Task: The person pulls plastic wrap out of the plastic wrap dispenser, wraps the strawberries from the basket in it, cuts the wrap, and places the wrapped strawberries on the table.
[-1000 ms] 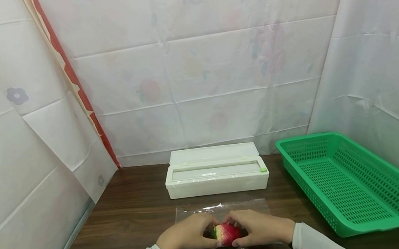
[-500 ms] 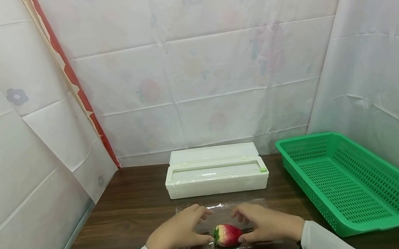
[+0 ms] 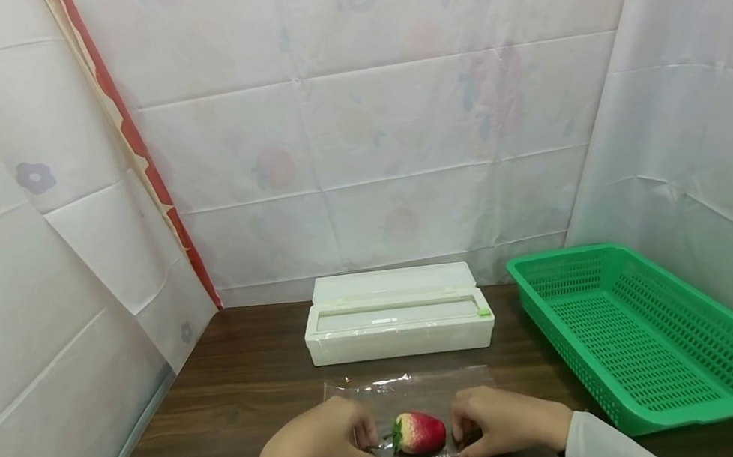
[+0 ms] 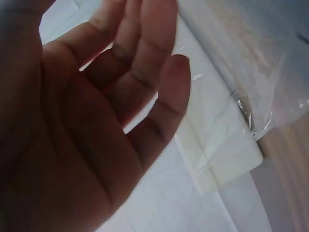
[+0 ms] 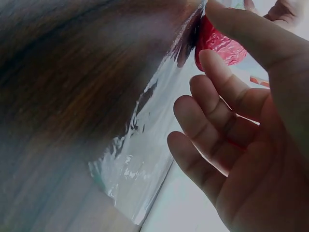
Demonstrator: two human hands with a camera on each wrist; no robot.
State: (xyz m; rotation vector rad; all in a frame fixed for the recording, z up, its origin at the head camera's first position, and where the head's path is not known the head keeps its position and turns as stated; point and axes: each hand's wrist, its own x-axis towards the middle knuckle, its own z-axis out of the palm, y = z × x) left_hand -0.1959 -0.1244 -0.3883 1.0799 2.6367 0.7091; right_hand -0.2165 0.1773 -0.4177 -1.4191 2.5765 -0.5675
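Observation:
A large red strawberry [image 3: 420,433], pale yellow toward its green leafy end, lies on its side on a sheet of clear plastic film [image 3: 419,392]. To its left in the head view is my left hand [image 3: 322,438], fingers bent and apart from the fruit. My right hand [image 3: 511,422] is at the strawberry's right, thumb and fingers loosely bent near the film's near edge. The right wrist view shows a gap between that thumb and forefinger, with the red fruit [image 5: 219,46] beyond. In the left wrist view, relaxed fingers [image 4: 159,38] hold nothing visible; the thumb is hidden.
Behind the film stands a white cling-film dispenser box [image 3: 401,342], its lid raised and a small green slider at the right. A green perforated basket [image 3: 571,356] sits to the right on the dark wooden table [image 3: 223,403]. Pale sheets hang around the table.
Both hands have let go of the strawberry and drawn apart, left hand leftward and right hand rightward, lowering toward the film's near edge. The strawberry stays on the film.

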